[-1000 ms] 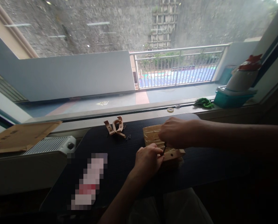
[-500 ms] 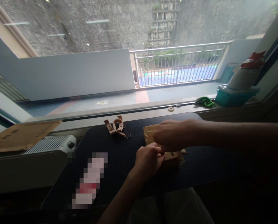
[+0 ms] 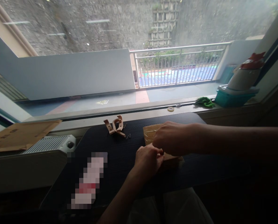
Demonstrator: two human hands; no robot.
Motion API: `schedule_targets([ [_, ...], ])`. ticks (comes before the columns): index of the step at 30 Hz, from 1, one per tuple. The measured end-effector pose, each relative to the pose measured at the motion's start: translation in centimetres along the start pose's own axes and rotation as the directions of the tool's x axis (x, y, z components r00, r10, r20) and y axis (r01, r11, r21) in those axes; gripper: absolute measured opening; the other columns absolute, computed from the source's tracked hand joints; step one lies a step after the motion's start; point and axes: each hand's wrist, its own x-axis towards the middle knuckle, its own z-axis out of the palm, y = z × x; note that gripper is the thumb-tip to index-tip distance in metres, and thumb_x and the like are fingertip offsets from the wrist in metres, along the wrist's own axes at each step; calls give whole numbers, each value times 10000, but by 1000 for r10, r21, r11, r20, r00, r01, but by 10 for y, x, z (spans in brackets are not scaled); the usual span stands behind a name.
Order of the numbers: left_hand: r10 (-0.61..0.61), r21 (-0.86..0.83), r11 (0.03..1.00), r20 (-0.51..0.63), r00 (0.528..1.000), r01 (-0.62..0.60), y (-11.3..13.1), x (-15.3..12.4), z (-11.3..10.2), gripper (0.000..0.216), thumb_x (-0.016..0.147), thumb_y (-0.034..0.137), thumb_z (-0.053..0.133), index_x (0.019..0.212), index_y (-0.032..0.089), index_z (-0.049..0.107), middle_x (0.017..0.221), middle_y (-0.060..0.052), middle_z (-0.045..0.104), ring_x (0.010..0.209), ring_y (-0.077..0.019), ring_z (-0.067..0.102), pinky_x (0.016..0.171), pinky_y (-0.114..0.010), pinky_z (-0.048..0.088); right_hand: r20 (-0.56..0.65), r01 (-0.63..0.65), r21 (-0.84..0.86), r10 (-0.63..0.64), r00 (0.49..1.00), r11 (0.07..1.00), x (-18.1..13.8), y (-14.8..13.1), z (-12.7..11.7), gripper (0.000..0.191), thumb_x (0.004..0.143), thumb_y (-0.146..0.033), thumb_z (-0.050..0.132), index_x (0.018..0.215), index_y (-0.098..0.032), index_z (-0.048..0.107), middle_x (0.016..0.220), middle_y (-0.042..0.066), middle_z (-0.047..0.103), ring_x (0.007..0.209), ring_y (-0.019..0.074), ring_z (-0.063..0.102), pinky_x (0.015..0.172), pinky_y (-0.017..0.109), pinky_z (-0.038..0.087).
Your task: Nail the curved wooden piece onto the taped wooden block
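A cardboard box with clear tape or film around it lies on the dark table under both my hands. My left hand is closed at the box's near left side, its fingertips pinching the end of a light wooden piece, now mostly covered by my hands. Just above and touching it, my right hand is curled into a fist, knuckles up; whatever is inside those fingers is hidden. Farther left on the table lie several curved wooden pieces with holes, with a few small screws beside them.
A pale pixelated strip lies on the left of the dark table. Beyond the left edge stand a white radiator and a brown cardboard sheet. The sill holds a tape roll, green cloth and teal box.
My right hand has turned and dropped slightly, with its wrist lower. It now covers the end of the wooden piece that showed before. My left hand stays almost still.
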Motion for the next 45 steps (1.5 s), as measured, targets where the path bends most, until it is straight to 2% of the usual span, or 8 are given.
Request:
schedule_targets([
  [5, -3, 28, 1000, -4, 1000, 3, 1, 0, -1, 189, 821, 276, 524, 859, 259, 708, 939, -9, 692, 812, -177, 647, 674, -251, 408, -91, -58, 48, 63, 994, 997, 0, 10, 8, 206, 737, -190, 612, 541, -239, 572, 678, 35, 656, 698, 206, 616, 589, 358, 435],
  [14, -64, -12, 998, 26, 998, 64, 4, -1, -3, 222, 814, 305, 540, 964, 250, 694, 982, -35, 711, 926, -212, 634, 746, -266, 432, 33, 49, -27, -48, 998, 998, 4, -4, -4, 247, 677, -32, 622, 566, -251, 601, 773, 10, 676, 784, 209, 612, 663, 367, 437],
  [22, -13, 42, 999, 28, 1000, 12, 4, 0, -4, 184, 811, 273, 538, 860, 276, 716, 972, -5, 688, 842, -187, 643, 704, -265, 414, -44, -74, -49, 72, 996, 996, 3, 10, 4, 138, 790, -214, 577, 692, -267, 660, 780, 32, 679, 726, 204, 606, 607, 358, 429],
  [25, 0, 50, 999, 20, 1000, -1, 3, 0, -4, 192, 818, 275, 528, 864, 273, 714, 919, -8, 693, 807, -186, 646, 658, -262, 403, 14, 14, -93, -13, 1000, 996, 1, 6, -4, 52, 735, -196, 640, 714, -239, 659, 750, 40, 669, 703, 216, 604, 590, 362, 431],
  [28, 2, 42, 999, -21, 1000, -1, 2, -1, -2, 192, 819, 276, 525, 841, 264, 716, 876, -12, 706, 793, -190, 650, 638, -261, 393, 82, 66, -65, -61, 995, 996, 0, 0, -7, 158, 702, -75, 636, 654, -225, 635, 749, 39, 670, 743, 223, 605, 621, 366, 439],
  [32, 0, 18, 1000, -24, 1000, 0, 0, -2, 0, 199, 830, 287, 520, 818, 257, 717, 880, -11, 712, 783, -175, 647, 651, -258, 392, 12, 6, 9, -7, 1000, 1000, 0, 2, 2, 241, 728, -39, 585, 604, -242, 624, 784, 33, 679, 818, 219, 611, 695, 369, 438],
  [39, 15, 16, 1000, -14, 1000, -15, 1, 0, -2, 202, 825, 266, 518, 855, 261, 717, 927, -3, 695, 802, -170, 644, 678, -255, 401, -55, -12, -118, 6, 998, 993, 0, 8, 2, 82, 749, -218, 625, 673, -229, 652, 683, 32, 663, 631, 177, 601, 527, 324, 419],
  [45, -16, -9, 1000, -1, 1000, 16, 2, -1, -3, 213, 823, 296, 525, 912, 248, 713, 903, -29, 713, 849, -194, 644, 696, -250, 417, -28, 97, -132, -102, 994, 986, 3, -1, -6, 263, 608, -33, 683, 489, -212, 531, 629, -15, 640, 616, 151, 593, 514, 307, 396],
])
